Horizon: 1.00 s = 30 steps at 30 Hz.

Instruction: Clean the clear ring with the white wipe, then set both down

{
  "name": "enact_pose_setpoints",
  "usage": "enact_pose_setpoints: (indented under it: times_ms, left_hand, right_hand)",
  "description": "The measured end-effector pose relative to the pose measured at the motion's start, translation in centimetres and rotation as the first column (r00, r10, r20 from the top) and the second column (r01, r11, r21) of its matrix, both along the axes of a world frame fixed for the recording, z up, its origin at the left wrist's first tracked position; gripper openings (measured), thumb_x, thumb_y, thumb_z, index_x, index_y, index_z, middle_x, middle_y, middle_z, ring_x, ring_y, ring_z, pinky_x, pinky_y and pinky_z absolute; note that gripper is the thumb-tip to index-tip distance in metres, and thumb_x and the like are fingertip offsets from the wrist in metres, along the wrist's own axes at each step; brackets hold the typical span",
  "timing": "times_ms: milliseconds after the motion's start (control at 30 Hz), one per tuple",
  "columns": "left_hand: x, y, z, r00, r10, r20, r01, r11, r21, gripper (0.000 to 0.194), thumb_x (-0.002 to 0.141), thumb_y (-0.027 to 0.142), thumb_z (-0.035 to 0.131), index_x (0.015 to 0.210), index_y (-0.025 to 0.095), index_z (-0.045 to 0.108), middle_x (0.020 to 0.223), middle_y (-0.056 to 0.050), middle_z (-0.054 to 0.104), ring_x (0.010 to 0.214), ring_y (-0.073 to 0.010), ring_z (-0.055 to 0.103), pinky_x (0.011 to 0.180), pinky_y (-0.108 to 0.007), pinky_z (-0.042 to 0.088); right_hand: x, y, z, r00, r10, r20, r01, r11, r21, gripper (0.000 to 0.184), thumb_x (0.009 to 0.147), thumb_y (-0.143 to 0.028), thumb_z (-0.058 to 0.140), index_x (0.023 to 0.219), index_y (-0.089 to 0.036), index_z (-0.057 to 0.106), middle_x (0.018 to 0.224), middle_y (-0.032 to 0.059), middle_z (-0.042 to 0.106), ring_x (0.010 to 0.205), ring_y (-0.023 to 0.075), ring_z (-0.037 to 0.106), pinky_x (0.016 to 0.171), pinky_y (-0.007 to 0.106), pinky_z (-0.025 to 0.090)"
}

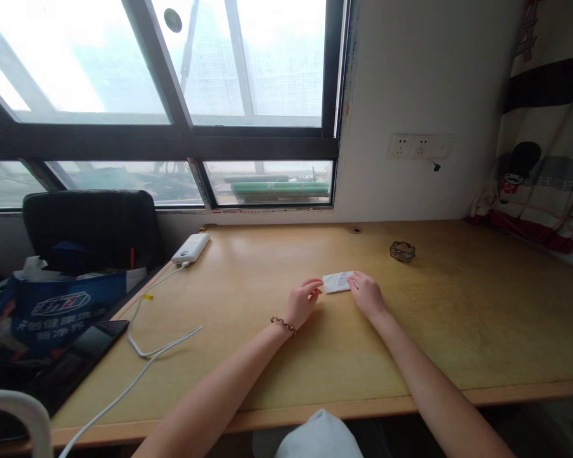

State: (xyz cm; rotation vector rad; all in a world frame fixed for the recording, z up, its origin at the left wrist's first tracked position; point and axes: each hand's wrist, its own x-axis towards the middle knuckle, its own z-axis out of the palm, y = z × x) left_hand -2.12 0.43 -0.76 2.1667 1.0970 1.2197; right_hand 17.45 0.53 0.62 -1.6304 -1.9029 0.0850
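Note:
A small folded white tissue (338, 282) lies on the wooden desk, between my two hands. My right hand (368, 296) has its fingers closed on the tissue's right end. Just off the left end is my left hand (304, 303), its fingers curved and apart with nothing seen in them. A dark chain bracelet (283, 324) circles the left wrist. Whether the tissue is raised at all from the desk I cannot tell.
Beyond my right hand sits a dark wiry bracelet-like ring (402, 251). A white power bank (191, 249) with a white cable (143, 354) lies along the desk's (458, 305) left side. A black chair (90, 222) and a blue bag (52, 312) stand left; a curtain (544, 159) hangs right.

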Motion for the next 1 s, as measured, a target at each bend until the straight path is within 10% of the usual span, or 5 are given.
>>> enact_pose_setpoints:
  times_ms: [133,433,1000]
  left_hand:
    - [0.4,-1.2,1.1,0.931,-0.089,-0.354,0.175,0.96,0.219,0.027,0.082,0.017,0.037,0.104,0.02,0.051,0.107,-0.006,0.055,0.103,-0.0156,0.049,0.089,-0.033,0.04]
    - [0.6,-1.8,1.5,0.758,-0.004,-0.653,0.205,0.951,0.232,0.021,0.084,0.025,0.035,0.092,0.015,0.052,0.092,-0.007,0.056,0.092,-0.0154,0.051,0.088,-0.033,0.036]
    - [0.7,-2.2,2.2,0.792,-0.044,-0.609,0.191,0.965,0.178,0.019,0.083,0.025,0.035,0.086,0.017,0.051,0.091,-0.007,0.055,0.091,-0.0157,0.051,0.085,-0.03,0.035]
  right_hand:
    - [-2.6,-1.1,-0.5,0.948,0.248,0.198,-0.234,0.968,-0.094,0.029,0.084,-0.026,0.036,0.097,-0.017,0.06,0.107,0.0098,0.057,0.103,0.0193,0.048,0.09,0.031,0.033]
    - [-2.2,-3.0,-1.7,0.915,0.222,0.338,-0.211,0.975,-0.07,0.039,0.083,-0.03,0.037,0.114,-0.009,0.049,0.122,0.0159,0.045,0.115,0.0244,0.036,0.095,0.037,0.029]
    - [18.0,-5.9,-3.6,0.973,0.008,0.232,0.014,0.996,-0.092,0.037,0.082,-0.035,0.034,0.104,-0.019,0.059,0.117,0.0083,0.051,0.111,0.0211,0.045,0.094,0.038,0.036]
